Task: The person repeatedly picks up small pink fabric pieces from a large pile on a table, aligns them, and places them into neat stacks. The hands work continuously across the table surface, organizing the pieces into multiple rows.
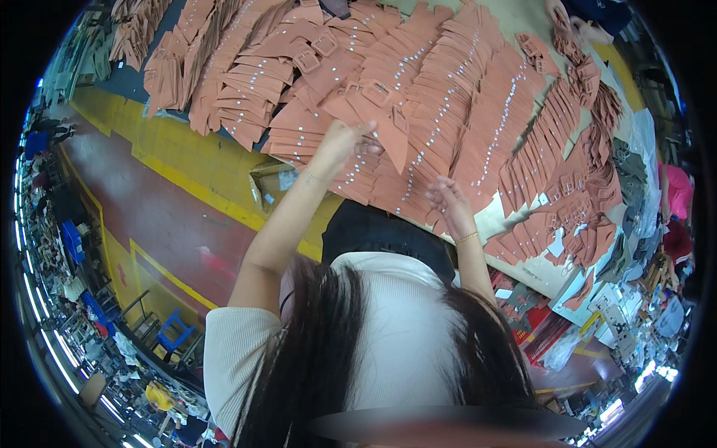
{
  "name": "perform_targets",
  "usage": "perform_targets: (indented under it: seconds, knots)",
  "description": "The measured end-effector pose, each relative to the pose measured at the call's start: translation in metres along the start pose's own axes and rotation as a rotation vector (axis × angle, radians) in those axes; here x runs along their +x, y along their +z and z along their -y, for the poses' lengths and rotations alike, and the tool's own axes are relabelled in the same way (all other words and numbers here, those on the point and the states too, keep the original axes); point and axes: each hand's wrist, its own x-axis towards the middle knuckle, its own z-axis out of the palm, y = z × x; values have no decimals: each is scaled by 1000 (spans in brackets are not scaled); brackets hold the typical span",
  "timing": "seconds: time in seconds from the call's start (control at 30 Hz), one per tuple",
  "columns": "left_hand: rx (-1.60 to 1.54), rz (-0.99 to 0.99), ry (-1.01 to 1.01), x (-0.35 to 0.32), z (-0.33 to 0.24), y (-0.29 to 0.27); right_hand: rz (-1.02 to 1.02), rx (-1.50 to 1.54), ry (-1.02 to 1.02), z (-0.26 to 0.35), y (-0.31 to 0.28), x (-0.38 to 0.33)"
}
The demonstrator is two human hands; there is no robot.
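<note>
Rows of overlapping terracotta fabric pieces (441,89), many bearing small white stickers, cover the table before me. My left hand (345,145) pinches the edge of a pointed terracotta fabric piece (392,134) lying over the rows. Near that piece is a fabric-covered buckle (376,92). My right hand (448,198) hovers over the near edge of the rows, its fingers loosely bent and apart, with nothing visible in them. Two more covered buckles (324,43) rest on the pieces farther back.
Smaller terracotta parts (567,216) are heaped at the table's right. Another person's hand (590,31) is at the far right corner. An open cardboard box (272,187) stands on the floor left of me, and a blue stool (174,331) stands farther left.
</note>
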Motion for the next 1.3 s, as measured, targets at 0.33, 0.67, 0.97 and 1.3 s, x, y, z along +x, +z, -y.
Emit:
perform_targets:
  seconds: [0.33,0.67,0.97,1.3]
  knots:
    - [8,19,77,2,-20,-14,36,-86,28,-18,16,-8]
    - [24,-2,40,28,-27,-27,-42,-116,-54,-19,18,-9]
    - [240,243,-239,36,25,56,-97,462,68,-35,9,-23]
    - [586,532,-253,-8,131,158,-207,816,-366,-55,-71,-61]
